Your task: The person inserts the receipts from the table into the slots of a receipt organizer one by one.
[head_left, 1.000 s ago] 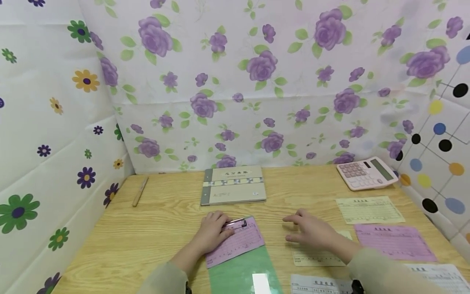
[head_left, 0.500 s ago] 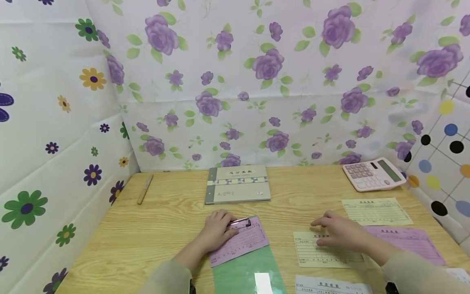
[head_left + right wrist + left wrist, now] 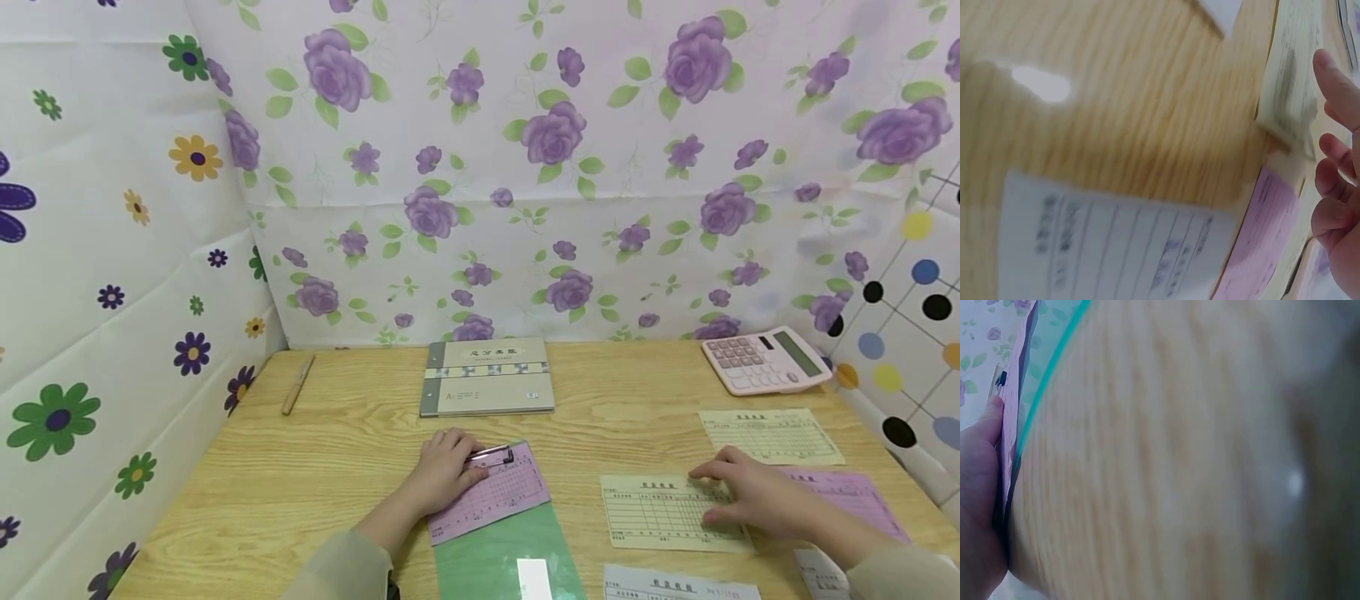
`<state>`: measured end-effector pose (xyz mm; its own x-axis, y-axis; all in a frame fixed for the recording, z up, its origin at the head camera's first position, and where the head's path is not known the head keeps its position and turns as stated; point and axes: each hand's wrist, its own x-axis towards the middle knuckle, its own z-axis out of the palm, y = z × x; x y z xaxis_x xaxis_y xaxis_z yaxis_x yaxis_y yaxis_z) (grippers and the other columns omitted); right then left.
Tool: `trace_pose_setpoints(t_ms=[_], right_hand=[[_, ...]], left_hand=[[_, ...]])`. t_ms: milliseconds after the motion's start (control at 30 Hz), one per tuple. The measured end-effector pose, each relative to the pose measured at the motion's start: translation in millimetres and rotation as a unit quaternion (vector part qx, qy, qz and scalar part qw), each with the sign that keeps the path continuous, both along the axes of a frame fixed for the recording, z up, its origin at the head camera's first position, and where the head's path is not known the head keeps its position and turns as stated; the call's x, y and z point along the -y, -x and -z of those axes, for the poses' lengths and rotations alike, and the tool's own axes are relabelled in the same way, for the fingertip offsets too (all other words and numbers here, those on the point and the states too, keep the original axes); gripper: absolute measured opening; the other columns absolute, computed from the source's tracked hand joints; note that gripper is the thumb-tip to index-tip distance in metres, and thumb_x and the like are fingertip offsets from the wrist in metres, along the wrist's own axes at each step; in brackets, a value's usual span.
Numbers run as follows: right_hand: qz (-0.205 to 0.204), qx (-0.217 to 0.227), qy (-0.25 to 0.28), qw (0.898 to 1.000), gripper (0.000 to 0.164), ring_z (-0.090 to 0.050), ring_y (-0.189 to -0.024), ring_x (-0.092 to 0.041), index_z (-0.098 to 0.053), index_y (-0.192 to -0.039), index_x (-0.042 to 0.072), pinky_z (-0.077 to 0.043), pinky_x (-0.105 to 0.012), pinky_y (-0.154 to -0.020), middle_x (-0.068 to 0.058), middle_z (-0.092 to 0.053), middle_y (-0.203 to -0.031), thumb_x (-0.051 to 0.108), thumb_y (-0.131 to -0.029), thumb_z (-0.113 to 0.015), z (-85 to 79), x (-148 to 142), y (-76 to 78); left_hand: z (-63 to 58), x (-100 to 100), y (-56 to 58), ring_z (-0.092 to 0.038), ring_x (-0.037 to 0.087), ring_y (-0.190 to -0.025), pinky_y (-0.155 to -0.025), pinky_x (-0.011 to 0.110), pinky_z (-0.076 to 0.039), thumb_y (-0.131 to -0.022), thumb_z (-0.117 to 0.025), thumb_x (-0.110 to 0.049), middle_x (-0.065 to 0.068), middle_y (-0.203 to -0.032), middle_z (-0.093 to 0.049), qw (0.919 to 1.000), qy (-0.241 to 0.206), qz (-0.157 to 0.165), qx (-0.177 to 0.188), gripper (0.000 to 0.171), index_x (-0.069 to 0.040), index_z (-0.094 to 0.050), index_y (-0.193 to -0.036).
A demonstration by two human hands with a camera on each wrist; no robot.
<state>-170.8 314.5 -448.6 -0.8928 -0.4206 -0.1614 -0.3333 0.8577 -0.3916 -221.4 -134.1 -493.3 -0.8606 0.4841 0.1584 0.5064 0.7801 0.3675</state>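
In the head view, my left hand [image 3: 447, 472] rests on the upper left of a green clipboard [image 3: 504, 554], beside its metal clip [image 3: 491, 455]. A pink receipt slip [image 3: 501, 497] lies at a slant on the board, under my thumb. The left wrist view shows that thumb [image 3: 988, 422] against the slip's edge; the other fingers are hidden there. My right hand [image 3: 761, 496] hovers at the right end of a pale yellow receipt slip [image 3: 652, 512], its fingers loosely bent and holding nothing. In the right wrist view its fingers [image 3: 1338, 84] stand apart from the papers.
More slips lie at the right: yellow [image 3: 772, 435], pink [image 3: 855, 496] and white [image 3: 675, 583]. A pink calculator [image 3: 765, 362] sits at the back right, a ledger book [image 3: 487, 379] at the back middle. A wooden-handled tool [image 3: 297, 385] lies at the left.
My right hand has moved rightward across the yellow slip, uncovering most of it. My left hand stays on the clipboard. The head view has shifted slightly to the right.
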Motion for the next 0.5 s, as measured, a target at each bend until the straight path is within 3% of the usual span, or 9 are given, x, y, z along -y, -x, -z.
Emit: trace_pose_setpoints(t_ms=[333, 500], right_hand=[[-0.004, -0.012, -0.019, 1.000, 0.061, -0.039, -0.069, -0.006, -0.060, -0.118, 0.025, -0.033, -0.023, -0.054, 0.003, -0.044, -0.099, 0.063, -0.070, -0.066, 16.0, -16, -4.1], [0.013, -0.009, -0.022, 1.000, 0.062, -0.039, -0.067, -0.009, -0.059, -0.122, 0.026, -0.033, -0.024, -0.052, -0.001, -0.043, -0.099, 0.062, -0.071, -0.066, 15.5, -12, -3.9]], left_hand=[[-0.7, 0, -1.1, -0.042, 0.019, -0.108, -0.091, 0.040, -0.031, -0.091, -0.058, -0.040, 0.001, -0.117, -0.051, 1.0000, 0.000, -0.007, 0.000, 0.035, -0.016, -0.058, -0.117], [1.6, -1, -1.1, -0.042, 0.020, -0.107, -0.091, 0.041, -0.032, -0.091, -0.059, -0.039, 0.001, -0.117, -0.051, 0.9999, -0.003, -0.010, -0.005, 0.036, -0.016, -0.058, -0.117]])
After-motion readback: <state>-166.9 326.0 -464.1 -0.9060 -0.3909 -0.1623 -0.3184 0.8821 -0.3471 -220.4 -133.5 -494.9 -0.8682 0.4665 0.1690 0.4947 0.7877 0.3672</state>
